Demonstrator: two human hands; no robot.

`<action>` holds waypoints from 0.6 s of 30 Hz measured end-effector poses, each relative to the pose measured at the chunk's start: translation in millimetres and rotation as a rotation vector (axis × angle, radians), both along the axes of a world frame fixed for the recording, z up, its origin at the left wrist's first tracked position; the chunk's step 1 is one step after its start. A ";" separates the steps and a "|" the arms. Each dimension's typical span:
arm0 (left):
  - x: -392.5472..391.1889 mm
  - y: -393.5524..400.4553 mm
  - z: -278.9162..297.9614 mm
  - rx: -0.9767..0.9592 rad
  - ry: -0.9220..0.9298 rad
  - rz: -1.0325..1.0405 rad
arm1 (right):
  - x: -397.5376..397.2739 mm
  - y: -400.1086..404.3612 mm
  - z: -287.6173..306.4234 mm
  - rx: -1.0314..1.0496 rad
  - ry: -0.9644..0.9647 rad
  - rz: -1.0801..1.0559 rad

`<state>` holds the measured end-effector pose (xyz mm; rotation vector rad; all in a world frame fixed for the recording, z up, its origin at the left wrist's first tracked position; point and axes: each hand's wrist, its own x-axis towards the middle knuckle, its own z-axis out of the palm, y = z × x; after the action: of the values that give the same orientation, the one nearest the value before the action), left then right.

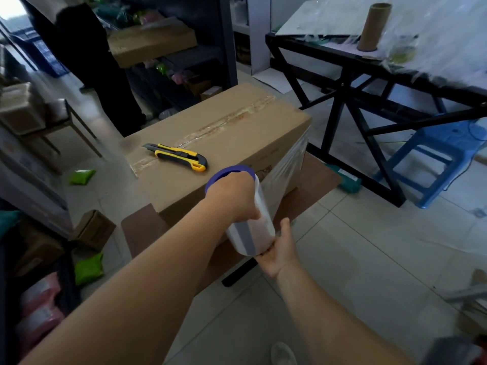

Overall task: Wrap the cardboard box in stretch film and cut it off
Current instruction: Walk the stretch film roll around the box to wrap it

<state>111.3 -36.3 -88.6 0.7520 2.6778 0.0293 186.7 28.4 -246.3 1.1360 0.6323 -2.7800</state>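
Two hands, left [233,194] and right [279,248], clamp a film roll [250,225] at center, film [287,167] covering one box [216,138] side; knife [176,156] waits unused on top.

- The left hand [234,196] covers the upper part of the film roll [250,227].
- The box [210,143] hides its own far sides.
- The shelf goods [158,69] are blurred.

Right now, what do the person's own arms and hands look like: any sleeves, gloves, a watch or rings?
Both forearms are bare along their whole visible length, with no sleeve edge in the frame. The left hand and right hand wear no gloves. No watch, bracelet or ring shows on either wrist or on the visible fingers.
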 end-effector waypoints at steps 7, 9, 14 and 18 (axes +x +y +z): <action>5.1 -34.0 -1.8 0.020 0.011 -0.033 | 5.6 -37.8 6.1 0.006 0.012 -0.066; 7.1 -43.8 -1.1 0.023 0.012 -0.056 | 7.0 -48.4 6.6 0.006 0.007 -0.097; 10.5 -66.1 -1.9 0.015 -0.016 -0.088 | 16.1 -73.2 8.2 0.006 -0.012 -0.165; 13.2 -82.2 1.1 0.007 -0.022 -0.111 | 19.6 -89.7 12.1 0.003 0.000 -0.185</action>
<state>124.5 -118.5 -87.5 0.8964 2.6121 0.0188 206.3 -61.4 -234.2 1.2549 0.5578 -2.9316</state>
